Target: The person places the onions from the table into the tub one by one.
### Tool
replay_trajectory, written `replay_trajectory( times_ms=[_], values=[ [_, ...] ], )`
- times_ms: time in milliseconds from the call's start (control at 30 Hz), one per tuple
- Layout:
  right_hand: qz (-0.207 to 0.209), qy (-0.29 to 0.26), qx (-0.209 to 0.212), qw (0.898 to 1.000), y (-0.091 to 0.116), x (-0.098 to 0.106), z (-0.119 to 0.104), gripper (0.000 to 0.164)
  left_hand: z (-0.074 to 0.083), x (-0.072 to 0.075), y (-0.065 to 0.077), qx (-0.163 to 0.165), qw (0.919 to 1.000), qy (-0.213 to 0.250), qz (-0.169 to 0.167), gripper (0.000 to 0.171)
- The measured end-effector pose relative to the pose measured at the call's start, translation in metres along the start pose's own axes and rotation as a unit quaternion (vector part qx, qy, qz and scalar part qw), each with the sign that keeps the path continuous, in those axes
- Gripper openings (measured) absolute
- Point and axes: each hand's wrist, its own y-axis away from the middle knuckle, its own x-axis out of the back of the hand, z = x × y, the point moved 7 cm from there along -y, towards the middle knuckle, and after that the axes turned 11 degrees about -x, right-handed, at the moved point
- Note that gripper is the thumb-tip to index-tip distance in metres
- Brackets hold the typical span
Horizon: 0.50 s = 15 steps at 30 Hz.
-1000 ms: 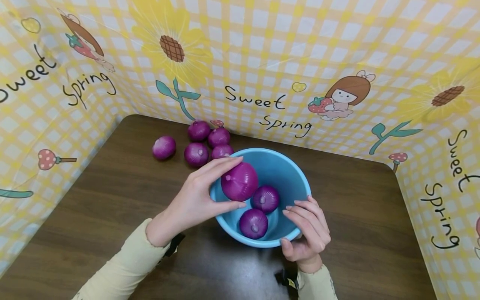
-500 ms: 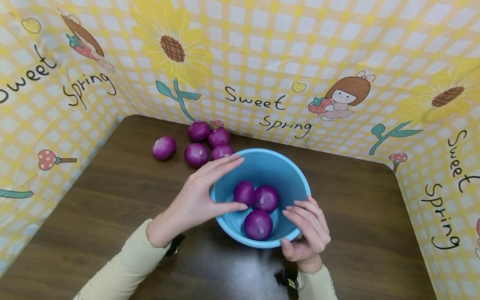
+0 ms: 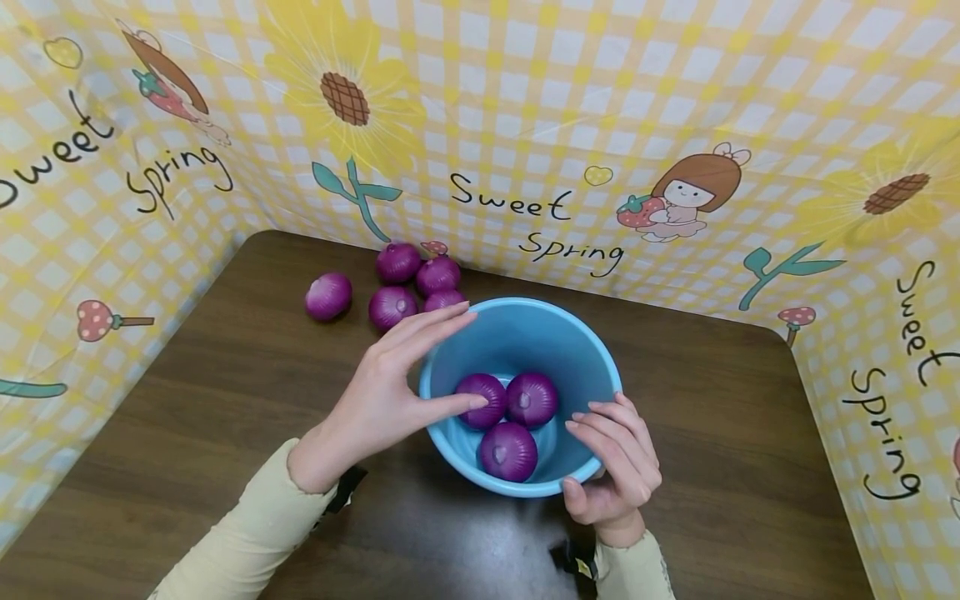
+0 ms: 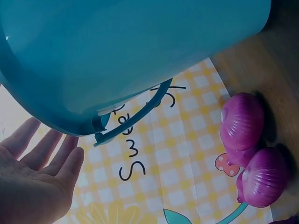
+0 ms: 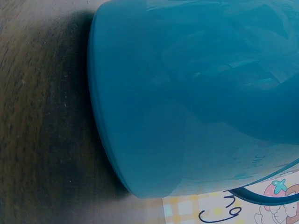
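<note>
Inside the blue bucket (image 3: 570, 350) lie three red onions, among them a front onion (image 3: 508, 452), a right onion (image 3: 532, 399) and a left onion (image 3: 480, 392). My left hand (image 3: 382, 392) is over the bucket's left rim, its fingers spread and holding nothing; in the head view its thumb overlaps the left onion. On the right side my right hand (image 3: 618, 458) grips the rim, fingers over the inside and thumb outside. The left wrist view shows the bucket's handle (image 4: 140, 114) hanging against its outer wall, close to my left fingertips.
Behind and left of the bucket, several more onions (image 3: 393, 308) sit grouped on the dark wooden table (image 3: 720, 417), with a single onion (image 3: 328, 297) apart at the far left. A yellow checked cloth (image 3: 525, 100) hangs along the back and sides.
My left hand released its onion, which dropped into the bucket among the other two and shifted the front one. The left hand then drew slightly left. My right hand stayed on the rim.
</note>
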Motion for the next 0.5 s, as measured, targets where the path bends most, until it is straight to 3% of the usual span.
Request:
replay_trajectory(
  times_ms=[500],
  values=[
    [-0.006,0.004,-0.002,1.0,0.001,0.0,0.0,0.056,-0.012,0.009,0.002,0.013,0.9992,0.01,0.036,0.075]
  ],
)
